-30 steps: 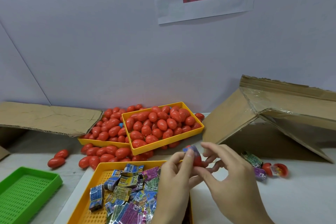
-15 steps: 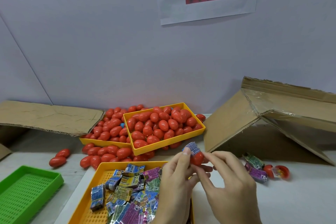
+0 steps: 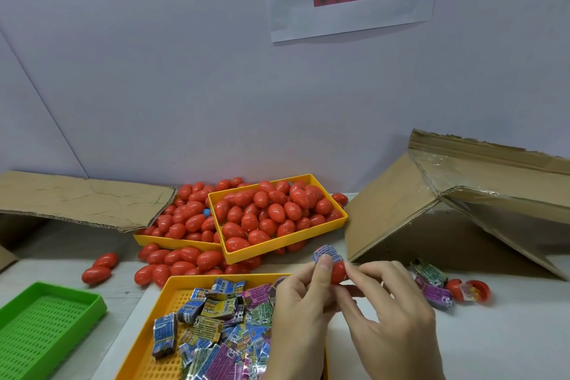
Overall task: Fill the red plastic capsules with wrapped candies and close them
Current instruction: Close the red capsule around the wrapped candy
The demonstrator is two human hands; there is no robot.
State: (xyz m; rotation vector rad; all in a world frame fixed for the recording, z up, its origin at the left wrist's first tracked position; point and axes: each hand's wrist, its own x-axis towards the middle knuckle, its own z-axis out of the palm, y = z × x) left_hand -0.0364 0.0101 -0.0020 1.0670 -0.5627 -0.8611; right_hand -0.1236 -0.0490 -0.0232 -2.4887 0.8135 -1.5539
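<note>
Now both hands have edged up and toward the bench's far edge: the left hand (image 3: pixel 303 302) pinches a blue wrapped candy (image 3: pixel 327 253) into the red capsule (image 3: pixel 338 271), which the right hand (image 3: pixel 388 308) grips from the side, above the yellow candy tray (image 3: pixel 172 285).

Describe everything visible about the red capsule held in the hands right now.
The red capsule is glossy plastic, only partly visible between both hands. A blue-and-purple wrapped candy sticks out of its top, so it is not closed. The left hand pinches candy and capsule; the right hand fingertips touch its right side. It is held above the table.
</note>
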